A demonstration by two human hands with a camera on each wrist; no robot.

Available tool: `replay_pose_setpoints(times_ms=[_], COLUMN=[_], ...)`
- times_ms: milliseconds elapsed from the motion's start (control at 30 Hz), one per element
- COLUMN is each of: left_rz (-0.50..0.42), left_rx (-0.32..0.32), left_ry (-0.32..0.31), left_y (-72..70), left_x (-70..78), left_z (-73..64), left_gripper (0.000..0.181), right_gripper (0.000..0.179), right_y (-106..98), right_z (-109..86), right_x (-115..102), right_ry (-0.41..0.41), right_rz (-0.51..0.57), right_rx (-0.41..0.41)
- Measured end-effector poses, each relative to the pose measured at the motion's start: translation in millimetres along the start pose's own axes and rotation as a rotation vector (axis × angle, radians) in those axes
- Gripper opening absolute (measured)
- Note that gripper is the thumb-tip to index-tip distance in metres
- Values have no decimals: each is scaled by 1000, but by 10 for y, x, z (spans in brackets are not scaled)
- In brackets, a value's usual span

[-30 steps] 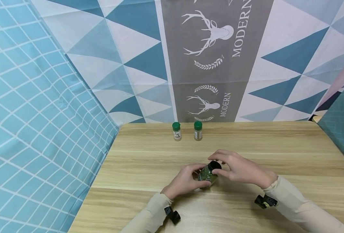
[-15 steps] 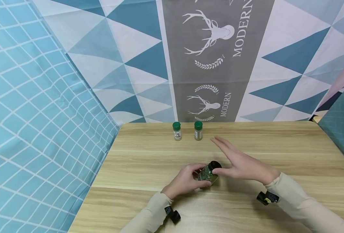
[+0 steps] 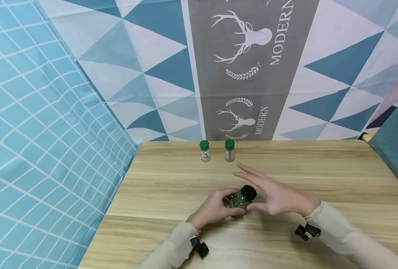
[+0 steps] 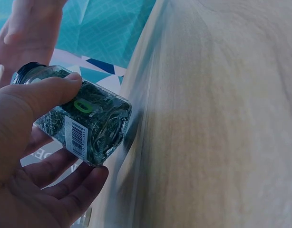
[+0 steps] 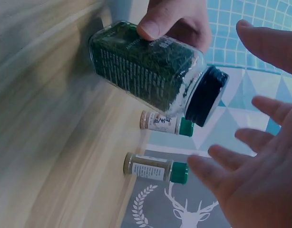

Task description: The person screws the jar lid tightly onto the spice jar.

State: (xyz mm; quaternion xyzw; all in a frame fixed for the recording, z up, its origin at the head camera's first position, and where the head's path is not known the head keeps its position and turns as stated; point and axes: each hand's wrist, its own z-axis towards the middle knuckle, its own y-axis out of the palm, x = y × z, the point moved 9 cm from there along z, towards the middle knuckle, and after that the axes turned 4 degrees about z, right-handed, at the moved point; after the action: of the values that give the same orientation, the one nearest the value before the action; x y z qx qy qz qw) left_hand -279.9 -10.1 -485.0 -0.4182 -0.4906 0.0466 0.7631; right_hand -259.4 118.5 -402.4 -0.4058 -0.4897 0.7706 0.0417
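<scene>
A square glass jar of dried green herbs (image 5: 141,66) with a black lid (image 5: 206,96) is tilted above the table, its lid end toward the right hand. My left hand (image 3: 213,208) grips the jar's body, thumb on one side and fingers on the other; a barcode label (image 4: 76,137) shows near the base in the left wrist view. Beside the lid, my right hand (image 3: 274,192) is spread with its fingers extended. In the right wrist view a gap shows between those fingers and the lid.
Two small spice bottles with green caps stand at the back of the wooden table (image 3: 158,179): one on the left (image 3: 205,151) and one on the right (image 3: 229,151). Patterned cloth (image 3: 167,86) hangs behind the table, and blue checked cloth (image 3: 51,142) hangs at the left.
My right hand has come off the lid, its fingers opening and lifting away, then dropping slightly closer again. The left hand holds the jar in nearly the same place.
</scene>
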Motion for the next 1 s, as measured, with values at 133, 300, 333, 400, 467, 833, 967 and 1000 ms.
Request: replay_pose_setpoints(times_ms=[133,300,333,400,467,833,967,1000], left_rz=[7,20,22,8,-6,-27,-30,-31], left_rx=[-1,2,3,-3,-5,-8,-11,-11], left_ry=[8,15,15,11,4,-10,-12,-12], left_y=[-2,-11,-13,-10,-8,-11,-11,-12], left_x=[3,14,15,14,8,24,28,27], left_z=[1,-8,-9,-10,-10,-8,-3,-1], left_gripper=[57,61,62,61,59,57,57,57], right_gripper=[81,66,64,59,55,48,47,47], right_y=[52,77,77,73,68,42,36,34], right_z=[-5,-4,-4,0,3,17,19,21], right_x=[-59,-64,-61,-60,-58,-6,-3,-1], right_ry=[-34,-24,-23,-27,-36,-70,-74,-70], right_rz=[-19,-39,-47,-59,-68,-86,-85,-83], right_rx=[-38,-56,-54,-46,-35,-1,6,6])
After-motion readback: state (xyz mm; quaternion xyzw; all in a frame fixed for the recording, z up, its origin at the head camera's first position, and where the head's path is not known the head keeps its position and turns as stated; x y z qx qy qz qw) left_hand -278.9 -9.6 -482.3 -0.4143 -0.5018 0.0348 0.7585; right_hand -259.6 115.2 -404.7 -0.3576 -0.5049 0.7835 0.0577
